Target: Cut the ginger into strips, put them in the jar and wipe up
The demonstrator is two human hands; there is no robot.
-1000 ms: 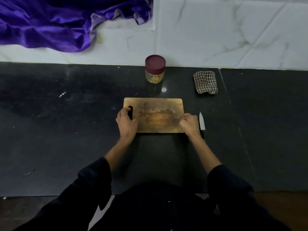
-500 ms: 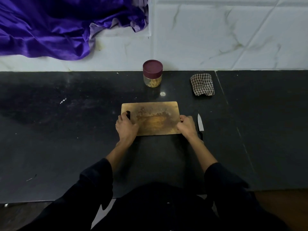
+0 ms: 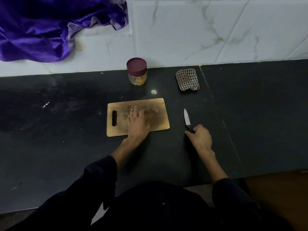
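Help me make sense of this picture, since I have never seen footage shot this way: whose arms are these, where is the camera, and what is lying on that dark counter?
There is no machine here. A person wears a wide-angle camera on the head, looking forward and down, so you see their own two arms in dark sleeves reaching away from you.

On the black counter lies a wooden cutting board. The left hand rests flat on it, fingers spread. To the right of the board lies a small knife, blade pointing away; the right hand has its fingers curled at the knife's dark handle.

Further back, near the tiled wall, stands a clear jar with a maroon lid on, holding yellowish strips. To its right lies a folded checked cloth. A purple fabric hangs at the upper left.
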